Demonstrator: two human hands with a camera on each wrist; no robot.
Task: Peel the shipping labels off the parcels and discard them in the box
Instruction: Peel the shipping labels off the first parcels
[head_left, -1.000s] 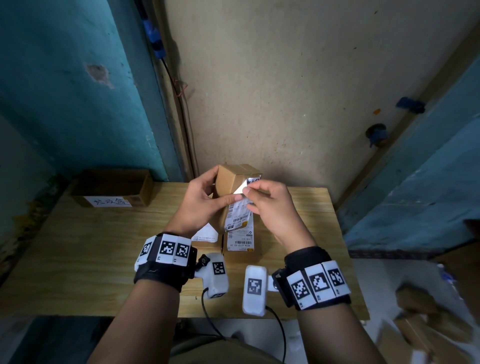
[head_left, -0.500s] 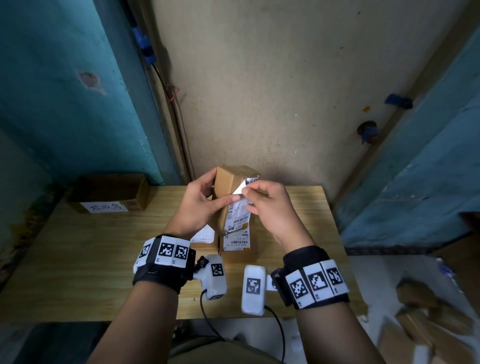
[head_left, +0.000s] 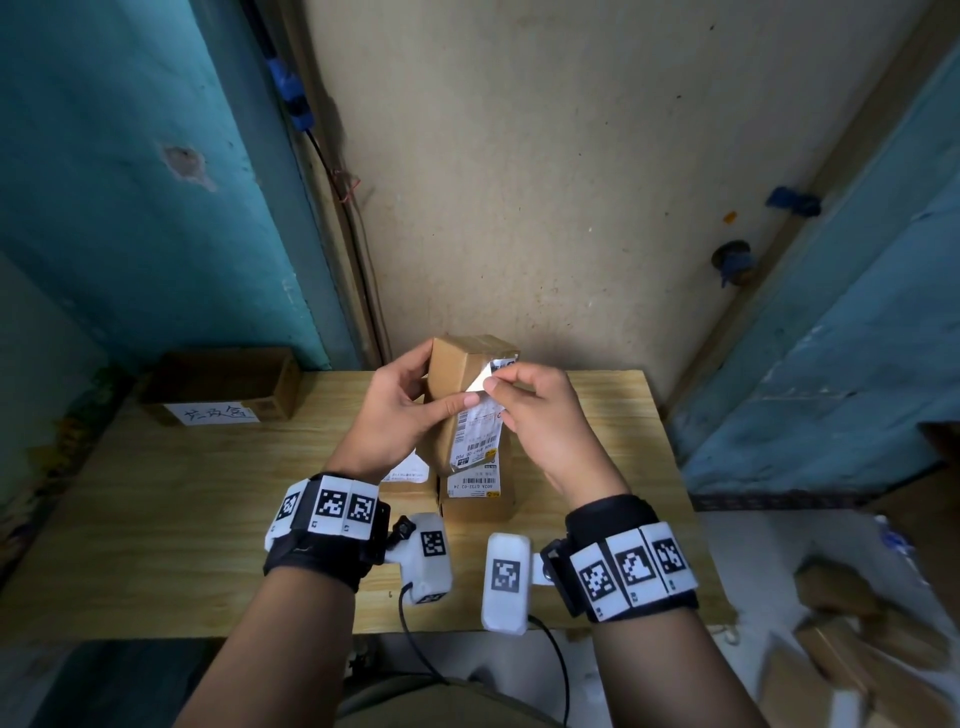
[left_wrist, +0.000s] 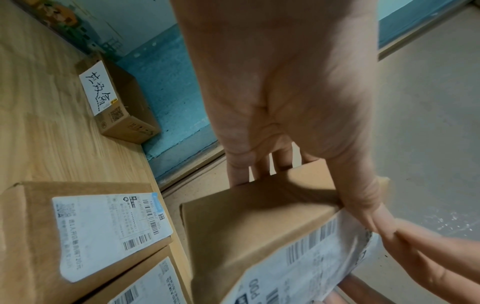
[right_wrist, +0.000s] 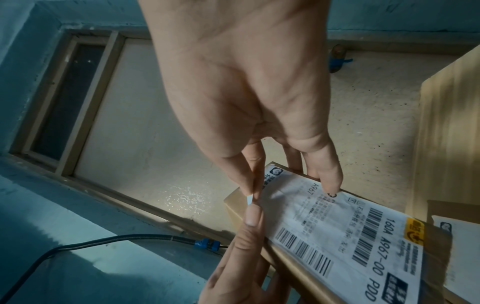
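Observation:
A small brown cardboard parcel (head_left: 457, 374) is held up above the table, its white shipping label (head_left: 478, 431) facing me. My left hand (head_left: 405, 410) grips the parcel (left_wrist: 246, 226), thumb pressed on the label's left edge and fingers behind the box. My right hand (head_left: 524, 400) pinches the label's upper left corner (right_wrist: 249, 200), which is lifted and folded back white side out. The rest of the label (right_wrist: 345, 232) still lies stuck on the box. The open discard box (head_left: 223, 384) with a handwritten white slip stands at the table's far left corner.
Two more labelled parcels (left_wrist: 85, 232) (head_left: 475, 493) lie on the wooden table (head_left: 182, 493) under my hands. Walls close in behind and to the left. Loose cardboard boxes (head_left: 852, 623) lie on the floor at the right. A cable (head_left: 415, 639) hangs at the table's front edge.
The peeled corner of the label has come up a little further under my right hand's pinch. The parcel and left hand stay nearly where they were.

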